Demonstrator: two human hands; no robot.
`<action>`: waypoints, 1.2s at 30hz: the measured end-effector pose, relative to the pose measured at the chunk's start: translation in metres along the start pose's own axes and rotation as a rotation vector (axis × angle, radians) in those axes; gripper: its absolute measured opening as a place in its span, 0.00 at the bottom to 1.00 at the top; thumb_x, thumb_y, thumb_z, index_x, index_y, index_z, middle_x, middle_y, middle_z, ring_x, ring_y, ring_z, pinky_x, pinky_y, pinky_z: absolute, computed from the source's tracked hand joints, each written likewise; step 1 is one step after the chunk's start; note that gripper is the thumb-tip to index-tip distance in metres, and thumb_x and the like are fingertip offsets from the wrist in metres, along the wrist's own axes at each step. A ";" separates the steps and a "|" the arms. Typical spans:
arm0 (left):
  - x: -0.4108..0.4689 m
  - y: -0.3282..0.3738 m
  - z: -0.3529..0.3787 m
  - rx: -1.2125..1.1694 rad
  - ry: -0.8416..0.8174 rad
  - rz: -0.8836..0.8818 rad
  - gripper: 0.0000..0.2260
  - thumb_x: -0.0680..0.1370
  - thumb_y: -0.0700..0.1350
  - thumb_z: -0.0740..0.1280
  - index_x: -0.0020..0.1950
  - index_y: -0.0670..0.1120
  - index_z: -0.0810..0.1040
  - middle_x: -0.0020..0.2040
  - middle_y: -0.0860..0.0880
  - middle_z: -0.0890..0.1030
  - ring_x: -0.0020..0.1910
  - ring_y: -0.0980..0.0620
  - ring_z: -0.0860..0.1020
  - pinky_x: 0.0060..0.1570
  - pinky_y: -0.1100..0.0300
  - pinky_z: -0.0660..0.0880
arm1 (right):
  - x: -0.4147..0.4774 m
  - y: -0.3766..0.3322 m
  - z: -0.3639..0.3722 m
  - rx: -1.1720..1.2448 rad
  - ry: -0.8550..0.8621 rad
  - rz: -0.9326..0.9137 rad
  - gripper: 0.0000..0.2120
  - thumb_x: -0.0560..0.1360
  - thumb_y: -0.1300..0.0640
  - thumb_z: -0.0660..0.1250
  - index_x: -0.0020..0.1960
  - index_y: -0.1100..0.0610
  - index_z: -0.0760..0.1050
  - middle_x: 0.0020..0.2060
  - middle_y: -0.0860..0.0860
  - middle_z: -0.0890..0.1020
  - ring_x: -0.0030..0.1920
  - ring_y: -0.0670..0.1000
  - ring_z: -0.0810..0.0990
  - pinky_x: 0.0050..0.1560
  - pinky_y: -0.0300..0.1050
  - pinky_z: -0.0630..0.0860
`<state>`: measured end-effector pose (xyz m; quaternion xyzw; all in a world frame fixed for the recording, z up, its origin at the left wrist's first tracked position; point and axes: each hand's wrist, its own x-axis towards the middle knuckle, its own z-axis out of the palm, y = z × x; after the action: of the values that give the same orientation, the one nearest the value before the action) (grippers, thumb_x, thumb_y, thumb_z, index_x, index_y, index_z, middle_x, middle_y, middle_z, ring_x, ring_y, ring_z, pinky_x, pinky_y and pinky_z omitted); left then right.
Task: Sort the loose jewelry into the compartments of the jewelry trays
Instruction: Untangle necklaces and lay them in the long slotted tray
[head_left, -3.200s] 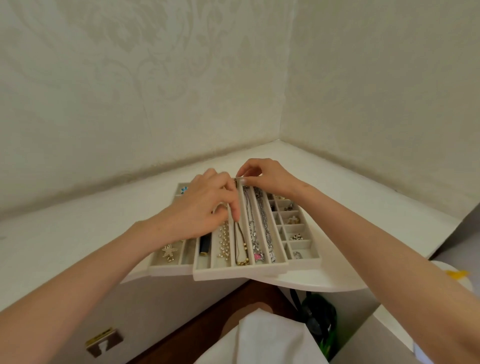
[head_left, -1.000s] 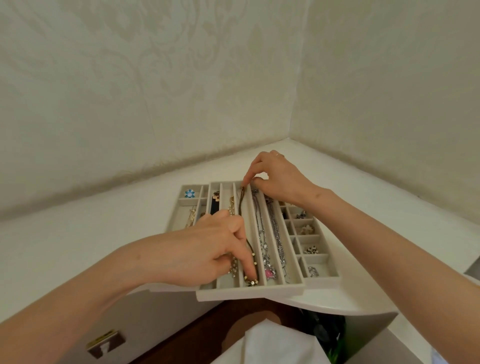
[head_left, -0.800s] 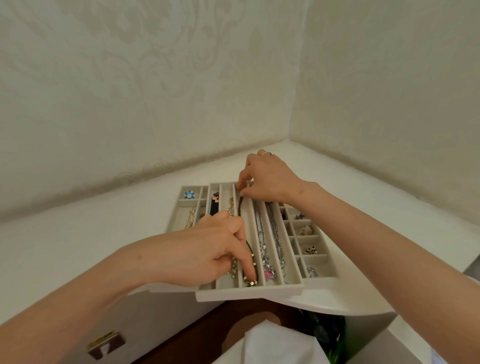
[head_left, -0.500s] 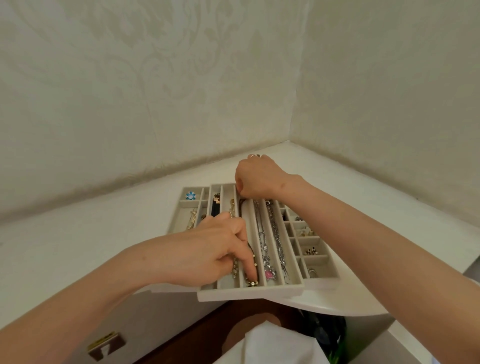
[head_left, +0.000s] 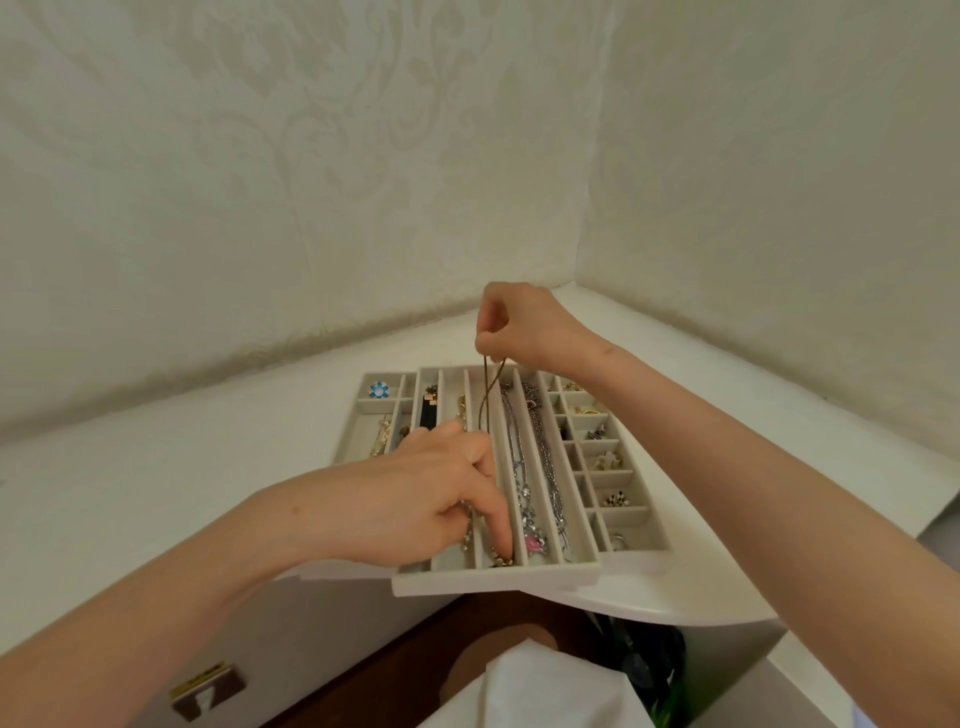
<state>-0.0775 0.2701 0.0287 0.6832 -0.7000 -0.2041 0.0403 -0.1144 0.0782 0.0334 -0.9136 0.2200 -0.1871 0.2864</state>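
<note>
On white corner counter (head_left: 727, 577), trays (head_left: 519, 578); right hand (head_left: 524, 325) pinches cord necklace (head_left: 485, 400), left hand (head_left: 410, 499) presses it.

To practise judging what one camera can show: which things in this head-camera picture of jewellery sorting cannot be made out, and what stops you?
All head view.
The thin brown cord necklace, pinched by the right hand: middle hidden behind the left hand.
Grip on its beaded end: that hand covers it, pinch or press unclear.
The grey left tray: near compartments under the left hand.
The grey grid tray: pieces too small to identify.
</note>
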 end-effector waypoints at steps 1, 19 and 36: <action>0.000 0.000 0.000 0.003 0.001 0.002 0.19 0.78 0.37 0.57 0.52 0.60 0.79 0.48 0.57 0.66 0.52 0.58 0.62 0.55 0.66 0.61 | 0.001 0.002 0.000 0.058 0.026 0.010 0.04 0.71 0.66 0.66 0.44 0.61 0.74 0.36 0.54 0.81 0.34 0.49 0.79 0.38 0.42 0.77; 0.000 -0.004 -0.002 -0.002 -0.035 0.011 0.19 0.79 0.38 0.56 0.54 0.61 0.79 0.49 0.57 0.66 0.51 0.61 0.62 0.56 0.65 0.60 | 0.012 0.026 0.003 0.417 -0.063 0.042 0.07 0.69 0.68 0.72 0.46 0.61 0.79 0.32 0.53 0.80 0.31 0.43 0.78 0.33 0.33 0.75; 0.003 -0.015 0.004 -0.006 0.062 -0.057 0.20 0.79 0.38 0.57 0.61 0.61 0.75 0.50 0.56 0.68 0.52 0.59 0.63 0.56 0.65 0.62 | 0.013 0.027 0.006 0.444 -0.070 0.046 0.07 0.69 0.67 0.73 0.43 0.58 0.79 0.35 0.54 0.80 0.35 0.45 0.76 0.32 0.30 0.70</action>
<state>-0.0646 0.2679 0.0192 0.7087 -0.6780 -0.1861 0.0583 -0.1086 0.0548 0.0152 -0.8288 0.1843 -0.1926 0.4919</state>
